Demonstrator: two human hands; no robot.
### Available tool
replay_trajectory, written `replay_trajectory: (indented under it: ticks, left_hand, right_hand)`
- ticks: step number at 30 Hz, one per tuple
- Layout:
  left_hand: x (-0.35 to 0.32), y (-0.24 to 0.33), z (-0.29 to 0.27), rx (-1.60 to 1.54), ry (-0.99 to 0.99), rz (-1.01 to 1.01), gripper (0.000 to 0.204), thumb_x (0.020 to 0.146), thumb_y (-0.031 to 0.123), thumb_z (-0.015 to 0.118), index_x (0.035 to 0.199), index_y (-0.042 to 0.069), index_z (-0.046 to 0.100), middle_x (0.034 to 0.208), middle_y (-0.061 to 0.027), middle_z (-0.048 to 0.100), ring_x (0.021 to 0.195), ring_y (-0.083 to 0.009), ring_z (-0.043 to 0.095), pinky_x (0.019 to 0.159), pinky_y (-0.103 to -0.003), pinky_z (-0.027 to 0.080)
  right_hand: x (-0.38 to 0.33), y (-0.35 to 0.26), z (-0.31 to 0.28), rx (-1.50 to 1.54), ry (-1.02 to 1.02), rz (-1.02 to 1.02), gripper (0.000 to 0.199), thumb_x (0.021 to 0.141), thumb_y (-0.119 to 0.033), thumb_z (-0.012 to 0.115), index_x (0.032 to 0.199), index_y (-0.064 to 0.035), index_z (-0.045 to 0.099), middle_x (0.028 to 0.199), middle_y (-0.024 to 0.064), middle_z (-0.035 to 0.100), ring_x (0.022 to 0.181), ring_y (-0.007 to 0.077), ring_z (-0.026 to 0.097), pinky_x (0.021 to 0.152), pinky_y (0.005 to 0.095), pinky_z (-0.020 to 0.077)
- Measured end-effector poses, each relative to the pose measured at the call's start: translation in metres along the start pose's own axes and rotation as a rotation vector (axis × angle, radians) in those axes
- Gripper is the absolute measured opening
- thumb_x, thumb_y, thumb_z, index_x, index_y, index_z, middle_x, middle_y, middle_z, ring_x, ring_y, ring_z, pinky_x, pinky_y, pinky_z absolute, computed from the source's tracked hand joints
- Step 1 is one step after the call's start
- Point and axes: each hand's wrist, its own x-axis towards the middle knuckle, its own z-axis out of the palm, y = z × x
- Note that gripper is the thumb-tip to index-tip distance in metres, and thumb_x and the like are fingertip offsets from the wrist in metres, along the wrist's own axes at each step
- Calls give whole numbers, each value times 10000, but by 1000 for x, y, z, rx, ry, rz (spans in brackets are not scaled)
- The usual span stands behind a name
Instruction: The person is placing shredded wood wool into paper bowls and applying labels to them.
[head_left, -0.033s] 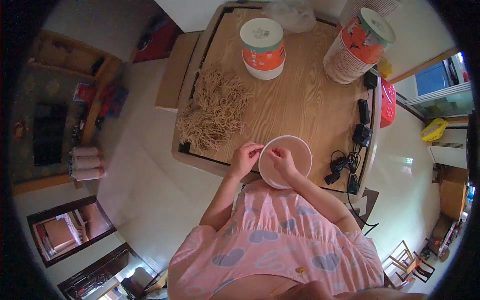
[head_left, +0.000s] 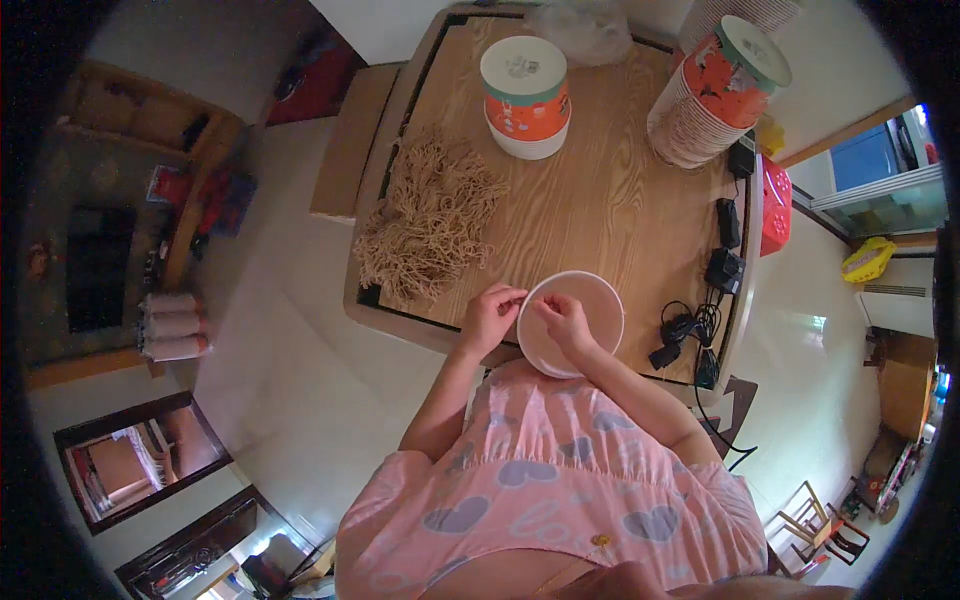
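A white paper bucket (head_left: 600,345) sits at the table's near edge, its open mouth facing up toward me. Just outside its left rim is my left hand (head_left: 489,318), closed, with thumb and forefinger pinched together at the rim. My right hand (head_left: 566,324) reaches over the bucket's mouth, fingers curled into a pinch beside the same stretch of rim. Whatever is between the fingertips is too small to make out. Left of the bucket lies a loose heap of tan twine strings (head_left: 430,218).
Upside-down orange, green and white paper buckets (head_left: 527,115) stand at the back; a tall leaning stack of buckets (head_left: 690,120) is at back right. Black power adapters (head_left: 724,268) and coiled cables (head_left: 690,330) line the right edge. A red plastic basket (head_left: 775,205) is beyond it.
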Motion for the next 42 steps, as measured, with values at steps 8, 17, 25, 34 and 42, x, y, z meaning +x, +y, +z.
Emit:
replay_trajectory:
  ticks: [8, 17, 25, 34, 42]
  left_hand:
    - [1, -4, 4, 123, 28, 88, 124, 747, 20, 602, 868, 24, 633, 857, -78, 611, 769, -217, 608, 652, -300, 497]
    - [6, -6, 15, 45, 55, 41, 89, 781, 49, 580, 864, 16, 575, 784, -92, 597, 709, -218, 587, 608, -321, 471]
    - [19, -27, 8, -585, -204, -516, 82, 869, 83, 480, 908, 30, 528, 720, -51, 575, 507, -104, 532, 411, -247, 435]
    - [26, -22, -5, -684, -301, -634, 115, 853, 95, 501, 951, 37, 516, 785, -75, 582, 608, -110, 533, 429, -236, 414]
    - [20, -44, 26, -370, 6, -16, 85, 886, 111, 505, 947, 51, 497, 743, -19, 541, 621, -75, 488, 493, -206, 382]
  right_hand:
    - [4, 3, 0, -39, 17, -26, 209, 830, -172, 599, 879, 30, 624, 741, 21, 603, 669, 74, 515, 580, 230, 430]
    - [3, 2, -15, -339, -150, -208, 262, 800, -204, 622, 912, 26, 567, 755, 74, 602, 637, 168, 552, 577, 314, 458]
    - [-87, -115, 36, -1303, -713, -1210, 265, 766, -249, 581, 905, -26, 551, 1051, 147, 510, 766, 294, 574, 596, 310, 467]
    - [30, -93, 14, -1074, -404, -388, 173, 746, -164, 549, 869, -59, 612, 785, 165, 627, 762, 349, 609, 632, 425, 491]
    - [34, -94, -4, -1125, -364, -391, 166, 753, -195, 602, 835, -50, 606, 767, 149, 616, 712, 309, 600, 633, 383, 464]
